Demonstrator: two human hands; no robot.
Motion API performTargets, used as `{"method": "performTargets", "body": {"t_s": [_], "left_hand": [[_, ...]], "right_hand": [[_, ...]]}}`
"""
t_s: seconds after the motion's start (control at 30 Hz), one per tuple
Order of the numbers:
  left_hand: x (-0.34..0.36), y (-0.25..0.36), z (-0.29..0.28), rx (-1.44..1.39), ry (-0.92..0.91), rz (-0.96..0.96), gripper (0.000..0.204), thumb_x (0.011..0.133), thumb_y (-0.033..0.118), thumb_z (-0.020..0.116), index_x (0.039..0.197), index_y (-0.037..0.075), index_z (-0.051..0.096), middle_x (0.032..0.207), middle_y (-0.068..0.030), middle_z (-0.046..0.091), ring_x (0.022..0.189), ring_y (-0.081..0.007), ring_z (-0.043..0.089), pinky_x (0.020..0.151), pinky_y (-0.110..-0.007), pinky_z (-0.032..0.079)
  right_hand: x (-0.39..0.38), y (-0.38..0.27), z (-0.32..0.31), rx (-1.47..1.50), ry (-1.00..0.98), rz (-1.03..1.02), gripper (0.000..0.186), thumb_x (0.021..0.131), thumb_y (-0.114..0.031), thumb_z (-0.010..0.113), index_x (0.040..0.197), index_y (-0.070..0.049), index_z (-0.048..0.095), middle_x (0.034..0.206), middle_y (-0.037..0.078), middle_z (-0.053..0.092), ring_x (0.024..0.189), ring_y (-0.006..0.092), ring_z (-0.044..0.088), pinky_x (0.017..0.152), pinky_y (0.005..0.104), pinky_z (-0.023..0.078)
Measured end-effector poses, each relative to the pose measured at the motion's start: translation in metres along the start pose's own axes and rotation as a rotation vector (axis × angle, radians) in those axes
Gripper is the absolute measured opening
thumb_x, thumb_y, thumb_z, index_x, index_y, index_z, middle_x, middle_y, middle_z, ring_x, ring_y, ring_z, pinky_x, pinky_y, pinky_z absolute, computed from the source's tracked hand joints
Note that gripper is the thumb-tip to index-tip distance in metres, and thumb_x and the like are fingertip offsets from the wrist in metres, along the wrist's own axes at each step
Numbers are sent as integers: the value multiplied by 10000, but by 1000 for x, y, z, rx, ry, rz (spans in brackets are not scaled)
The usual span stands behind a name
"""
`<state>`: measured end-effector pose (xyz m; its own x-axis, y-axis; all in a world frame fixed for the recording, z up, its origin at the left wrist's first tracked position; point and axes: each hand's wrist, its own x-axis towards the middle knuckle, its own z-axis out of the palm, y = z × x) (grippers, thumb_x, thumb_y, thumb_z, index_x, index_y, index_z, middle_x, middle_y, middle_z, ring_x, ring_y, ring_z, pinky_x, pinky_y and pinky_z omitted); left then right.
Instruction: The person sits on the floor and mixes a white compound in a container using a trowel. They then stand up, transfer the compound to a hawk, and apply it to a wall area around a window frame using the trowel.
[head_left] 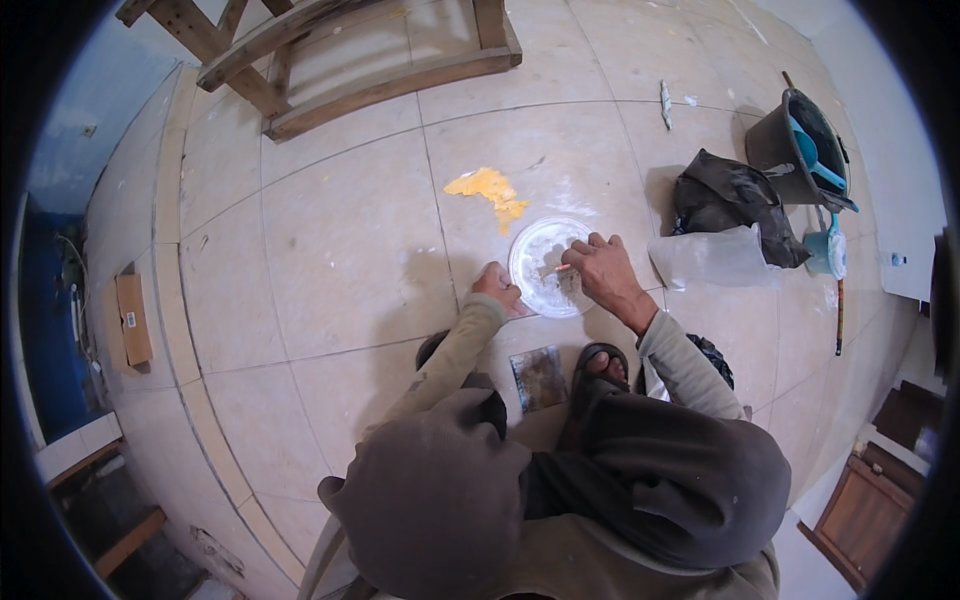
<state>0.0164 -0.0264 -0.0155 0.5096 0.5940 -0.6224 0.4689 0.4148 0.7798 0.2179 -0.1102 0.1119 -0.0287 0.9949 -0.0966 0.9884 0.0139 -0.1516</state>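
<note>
While the left hand [498, 290] (curled) touches a round container [552, 311], the right hand [606, 272] above pinches a stick [560, 267]

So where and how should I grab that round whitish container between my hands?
Probably best grip the round container by its left rim, coming from your left: the edge is circular, no handle shows, and your left hand is at that side, while your right hand covers part of the right rim.

Round whitish container [555, 308] — open, on floor tiles [350, 250], grey-patched inside, thin stick [562, 267] over it
</note>
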Motion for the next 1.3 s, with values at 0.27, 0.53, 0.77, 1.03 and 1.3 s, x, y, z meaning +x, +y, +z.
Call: {"method": "performTargets", "body": {"t_s": [0.27,0.53,0.77,1.03,1.3], "left_hand": [[-6,9,1,-8,21,1,242,838,8,601,943,29,384,729,-143,612,582,-242,686,457,-339,558],[-8,13,1,4,13,-5,241,831,-3,595,945,26,385,731,-146,615,581,-245,687,451,-339,558],[-2,2,-2,-22,18,5,243,803,-4,601,932,31,398,714,-143,609,563,-253,688,460,-348,571],[-7,11,0,-19,-2,-55,233,843,4,584,945,37,377,746,-150,629,607,-252,694,478,-348,568],[-3,5,1,-3,19,-36,257,839,-12,588,965,18,365,740,-168,613,592,-269,690,480,-370,579]], "right_hand": [[-9,15,-21,40,-55,-163,94,785,-124,590,853,-159,644,840,-12,609,899,188,568,736,380,410],[1,11,-13,-64,-84,-331,56,800,-144,579,813,-152,633,845,-14,614,907,177,564,763,375,406],[4,11,-15,-33,51,-174,54,796,-134,582,815,-147,631,828,-9,609,900,189,563,749,378,402],[-7,15,-3,-20,-39,-169,114,762,-120,608,868,-151,636,861,-10,610,890,201,567,726,388,405],[-10,16,-10,103,58,33,157,749,-80,605,895,-134,631,859,17,599,877,226,564,707,397,413]]}}
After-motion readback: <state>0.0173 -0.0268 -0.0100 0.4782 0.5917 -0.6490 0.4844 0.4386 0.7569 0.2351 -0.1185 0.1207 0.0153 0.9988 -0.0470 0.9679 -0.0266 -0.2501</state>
